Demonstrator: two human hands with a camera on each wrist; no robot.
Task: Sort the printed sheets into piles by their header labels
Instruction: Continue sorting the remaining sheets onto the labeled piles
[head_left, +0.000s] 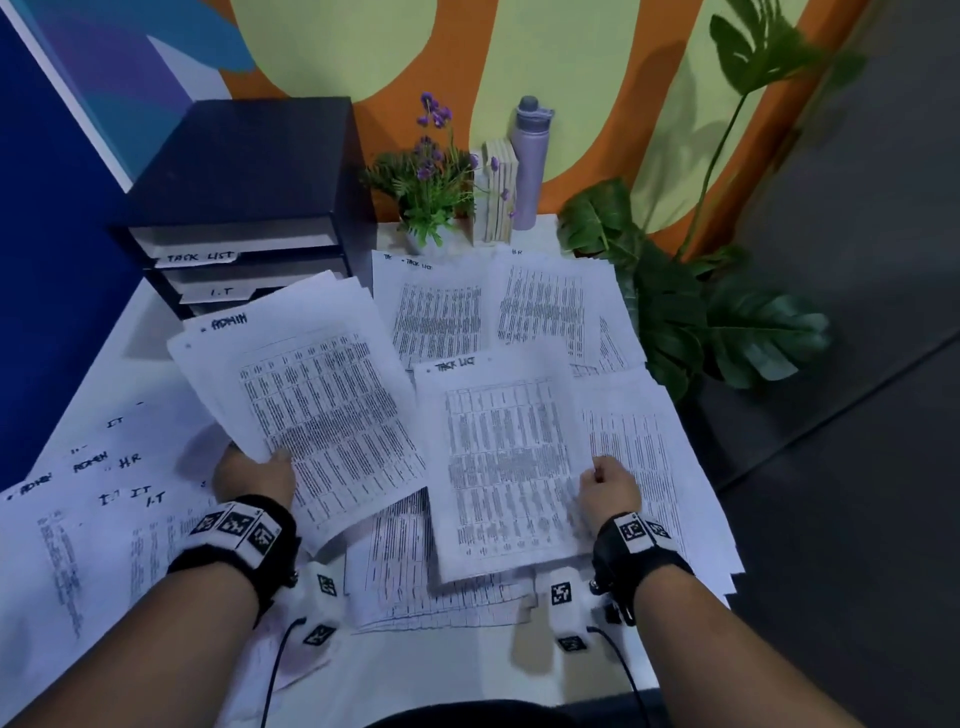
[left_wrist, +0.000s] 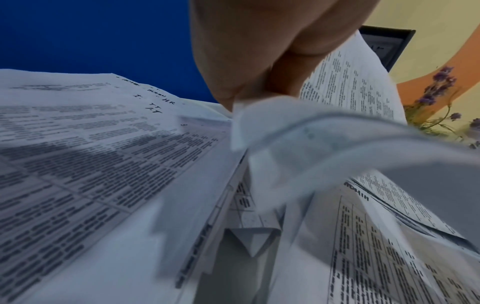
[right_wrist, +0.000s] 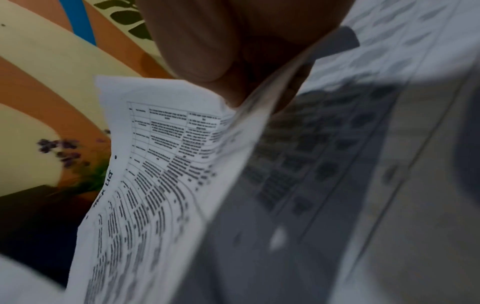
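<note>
Left hand (head_left: 254, 475) grip: pinches fanned stack (head_left: 311, 395), top header ADMIN, raised over bench (head_left: 441, 670). Right hand (head_left: 610, 491) grip: pinches TASK LIST sheet (head_left: 504, 457) at edge. Risk: loose fan slides apart, sheets land on unsorted spread (head_left: 104, 519), labels mix.

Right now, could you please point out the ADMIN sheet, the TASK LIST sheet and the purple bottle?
ADMIN sheet (head_left: 332, 410): head view, printed table.
TASK LIST sheet (head_left: 498, 457): head view, printed table.
purple bottle (head_left: 527, 171): head view, body.

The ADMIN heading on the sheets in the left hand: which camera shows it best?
The head view: the ADMIN sheets face it, heading readable, gripped by the left hand. The left wrist view catches the bundle edge-on; the right wrist view misses it.
</note>
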